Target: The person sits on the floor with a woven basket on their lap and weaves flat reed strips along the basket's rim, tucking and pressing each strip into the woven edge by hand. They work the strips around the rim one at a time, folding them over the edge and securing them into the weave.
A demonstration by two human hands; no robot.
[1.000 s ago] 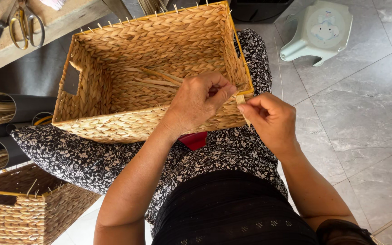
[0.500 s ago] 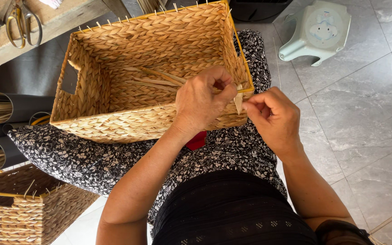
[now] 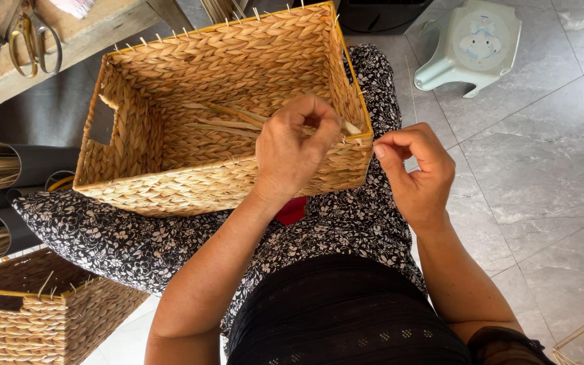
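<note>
Woven basket (image 3: 190, 122) on lap; left hand (image 3: 292, 152) & right hand (image 3: 417, 169) grips pinch rim strand.

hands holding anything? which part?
Left hand pinches a straw strand at the basket rim's near right corner. Right hand is closed just beside it; whether it holds anything cannot be told.

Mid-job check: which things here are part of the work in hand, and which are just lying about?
In use:
woven basket on the lap
left hand at its rim
right hand beside its corner
loose strands inside

Lying about:
scissors on bench
plastic stool
second basket
</note>
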